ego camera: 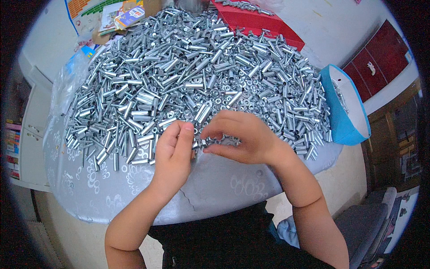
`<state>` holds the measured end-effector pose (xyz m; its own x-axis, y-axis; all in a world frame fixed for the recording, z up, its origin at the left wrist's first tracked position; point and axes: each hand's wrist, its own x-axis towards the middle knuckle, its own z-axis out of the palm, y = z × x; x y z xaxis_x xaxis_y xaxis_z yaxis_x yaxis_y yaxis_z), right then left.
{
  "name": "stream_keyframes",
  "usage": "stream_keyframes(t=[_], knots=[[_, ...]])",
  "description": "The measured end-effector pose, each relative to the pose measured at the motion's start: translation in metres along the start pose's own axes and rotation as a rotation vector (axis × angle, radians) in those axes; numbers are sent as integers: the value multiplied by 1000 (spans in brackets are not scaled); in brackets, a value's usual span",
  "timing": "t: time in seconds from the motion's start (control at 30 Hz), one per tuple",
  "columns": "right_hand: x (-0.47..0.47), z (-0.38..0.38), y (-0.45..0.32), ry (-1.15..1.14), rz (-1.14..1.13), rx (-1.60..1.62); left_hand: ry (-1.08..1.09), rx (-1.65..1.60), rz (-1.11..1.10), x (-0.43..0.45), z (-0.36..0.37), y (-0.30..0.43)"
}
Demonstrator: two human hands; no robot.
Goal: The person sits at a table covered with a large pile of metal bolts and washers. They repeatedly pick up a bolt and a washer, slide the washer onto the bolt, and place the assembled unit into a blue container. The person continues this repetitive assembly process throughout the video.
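Note:
My left hand is closed around a metal fastener, its thumb on top. Most of the fastener is hidden in the fingers; a nut-like end sticks out to the right. My right hand is slightly blurred. Its thumb and forefinger are spread on either side of that end, and I see no clear contact. Behind both hands spreads a large heap of shiny metal sleeves, bolts and nuts. Loose nuts gather in the heap just beyond my right hand.
A patterned grey tablecloth covers the table. At the right edge stands a blue fabric bin with metal parts inside. A red tray holds fasteners at the back. Printed packets and clear plastic wrap lie left; a chair stands lower right.

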<state>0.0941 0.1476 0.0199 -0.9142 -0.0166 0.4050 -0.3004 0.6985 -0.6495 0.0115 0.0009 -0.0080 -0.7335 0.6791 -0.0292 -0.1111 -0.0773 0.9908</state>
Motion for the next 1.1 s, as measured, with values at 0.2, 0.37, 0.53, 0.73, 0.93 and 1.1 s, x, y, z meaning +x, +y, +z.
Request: stream_keyframes(t=[0.2,0.37,0.53,0.73,0.93,1.1], knots=[[-3,0,4,-62,29,-29,-20,31,16,1,-3,-4],[-3,0,3,-67,-27,-1,-10,-2,36,2,-3,-6],[-2,0,4,-22,-25,56,-13,7,3,2,-1,-4],[-3,-4,3,-115,52,-24,-15,14,-35,-1,-1,-2],[-4,2,4,-141,61,82,-26,40,-1,1,-3,-4],[-5,-1,5,-247,95,-4,-19,0,-20,1,-2,-4]])
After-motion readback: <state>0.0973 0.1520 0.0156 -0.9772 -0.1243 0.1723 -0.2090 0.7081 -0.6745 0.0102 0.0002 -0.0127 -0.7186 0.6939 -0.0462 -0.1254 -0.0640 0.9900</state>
